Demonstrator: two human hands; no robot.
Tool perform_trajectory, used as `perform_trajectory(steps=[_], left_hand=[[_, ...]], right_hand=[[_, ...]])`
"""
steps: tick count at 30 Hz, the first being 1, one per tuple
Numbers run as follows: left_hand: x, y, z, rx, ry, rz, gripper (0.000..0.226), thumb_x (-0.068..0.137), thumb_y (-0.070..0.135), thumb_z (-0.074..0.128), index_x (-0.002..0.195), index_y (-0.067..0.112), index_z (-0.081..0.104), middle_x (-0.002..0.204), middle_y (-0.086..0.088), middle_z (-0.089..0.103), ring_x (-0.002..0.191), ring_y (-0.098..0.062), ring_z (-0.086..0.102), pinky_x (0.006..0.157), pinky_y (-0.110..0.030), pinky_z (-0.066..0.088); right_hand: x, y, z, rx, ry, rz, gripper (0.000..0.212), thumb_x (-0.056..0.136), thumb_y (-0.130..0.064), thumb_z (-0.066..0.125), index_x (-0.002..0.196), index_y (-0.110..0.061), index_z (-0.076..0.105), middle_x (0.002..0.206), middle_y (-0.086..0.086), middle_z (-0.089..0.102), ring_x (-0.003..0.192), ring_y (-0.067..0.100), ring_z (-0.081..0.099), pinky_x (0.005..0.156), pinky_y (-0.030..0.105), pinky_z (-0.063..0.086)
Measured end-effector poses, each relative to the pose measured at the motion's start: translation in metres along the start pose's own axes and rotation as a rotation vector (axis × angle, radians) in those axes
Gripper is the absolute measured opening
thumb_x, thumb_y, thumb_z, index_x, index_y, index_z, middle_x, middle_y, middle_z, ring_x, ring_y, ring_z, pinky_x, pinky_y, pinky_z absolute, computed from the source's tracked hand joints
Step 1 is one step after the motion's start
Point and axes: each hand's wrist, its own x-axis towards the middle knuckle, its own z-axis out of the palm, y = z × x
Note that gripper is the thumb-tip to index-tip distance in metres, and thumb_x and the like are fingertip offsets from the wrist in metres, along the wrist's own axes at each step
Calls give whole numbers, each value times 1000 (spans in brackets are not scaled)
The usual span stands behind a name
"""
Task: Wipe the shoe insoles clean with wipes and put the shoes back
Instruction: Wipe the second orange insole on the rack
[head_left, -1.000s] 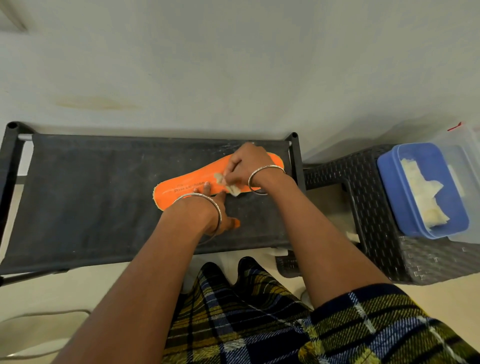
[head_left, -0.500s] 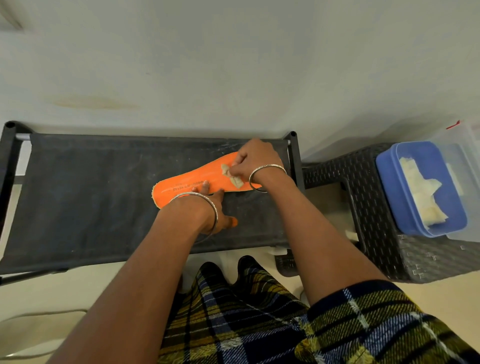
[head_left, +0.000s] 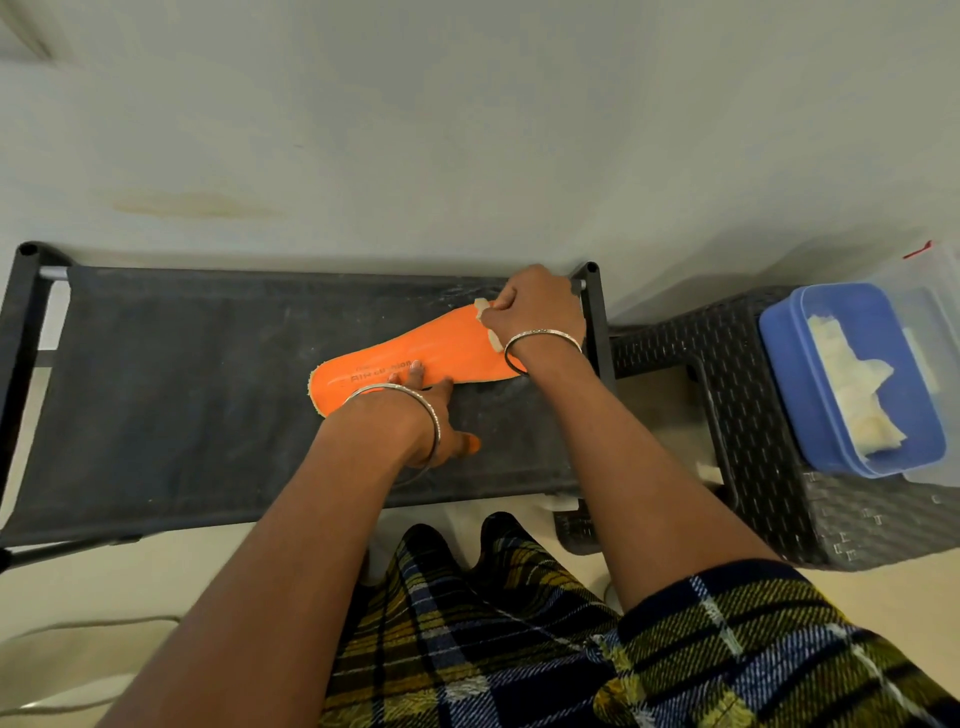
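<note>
The orange insole (head_left: 441, 353) is lying on the black rack shelf (head_left: 182, 389). The left hand (head_left: 421, 415) is pressing it flat with straight fingers, the right hand (head_left: 535, 306) clutching a wipe (head_left: 480, 307) against its far end.

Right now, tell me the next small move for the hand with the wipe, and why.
Probably drag the wipe leftward along the orange insole. The right hand grips it at the insole's far right end, the left hand pins the other end flat, and the stretch between lies uncovered.
</note>
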Motion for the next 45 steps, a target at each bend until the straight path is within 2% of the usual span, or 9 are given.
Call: perform_trajectory(steps=[7,14,21,24,27,34,40,43,45], left_hand=[[-2,5,-1,-19,6,-8,85,96,54,46,155,25,-8,159,-9,-22,148,-36,-6,119,-52,11],[-4,1,-2,-14,4,2,83,96,54,45,154,26,-7,160,-6,-22,149,-33,-7,119,-51,10],[-3,2,-1,-24,19,5,83,96,53,46,155,28,-7,160,-7,-21,149,-34,-6,119,-51,11],[-4,2,-2,-14,11,11,82,96,53,45,155,26,-7,160,-7,-21,149,-33,-6,120,-50,11],[-4,2,-3,-15,4,8,82,97,53,45,154,26,-8,160,-6,-22,149,-33,-6,120,-51,11],[-3,4,-2,-22,11,5,83,96,54,44,154,27,-9,160,-7,-21,149,-34,-6,119,-51,10],[-5,2,-2,-4,6,13,82,97,54,43,154,24,-8,160,-7,-21,149,-33,-6,120,-51,11],[-6,4,-3,-12,11,10,82,97,53,44,155,25,-7,160,-7,-20,149,-33,-6,119,-51,11],[-6,4,-3,-24,17,10,82,97,53,45,154,28,-7,160,-6,-21,149,-32,-6,119,-52,10]], right_hand=[[-9,-12,2,22,-240,-185,3,72,-21,78,74,-18,78,82,-3,75,80,15,68,78,30,56],[0,4,-6,-72,6,25,25,82,-33,72,99,-14,71,104,8,71,96,32,68,79,38,58],[-12,-18,5,62,-215,-174,9,76,-27,78,76,-19,75,89,-3,74,91,19,67,83,36,56],[-5,-5,-1,50,-29,-49,16,83,-37,74,83,-21,71,93,2,72,88,26,67,76,34,55],[-2,2,1,67,95,-35,8,86,-26,69,86,-20,64,96,4,68,89,29,65,70,33,51],[-14,-20,7,96,-128,-228,9,80,-26,78,76,-22,72,83,-1,73,81,20,68,78,36,57],[-2,-4,0,-47,47,21,25,88,-40,69,100,-18,69,104,7,70,97,33,67,75,35,54],[-8,-12,4,-98,16,-48,21,92,-27,64,106,-12,66,109,10,68,102,33,65,72,34,48],[-13,-21,7,-25,-70,-153,16,88,-26,68,95,-12,72,100,8,73,96,28,67,78,34,53]])
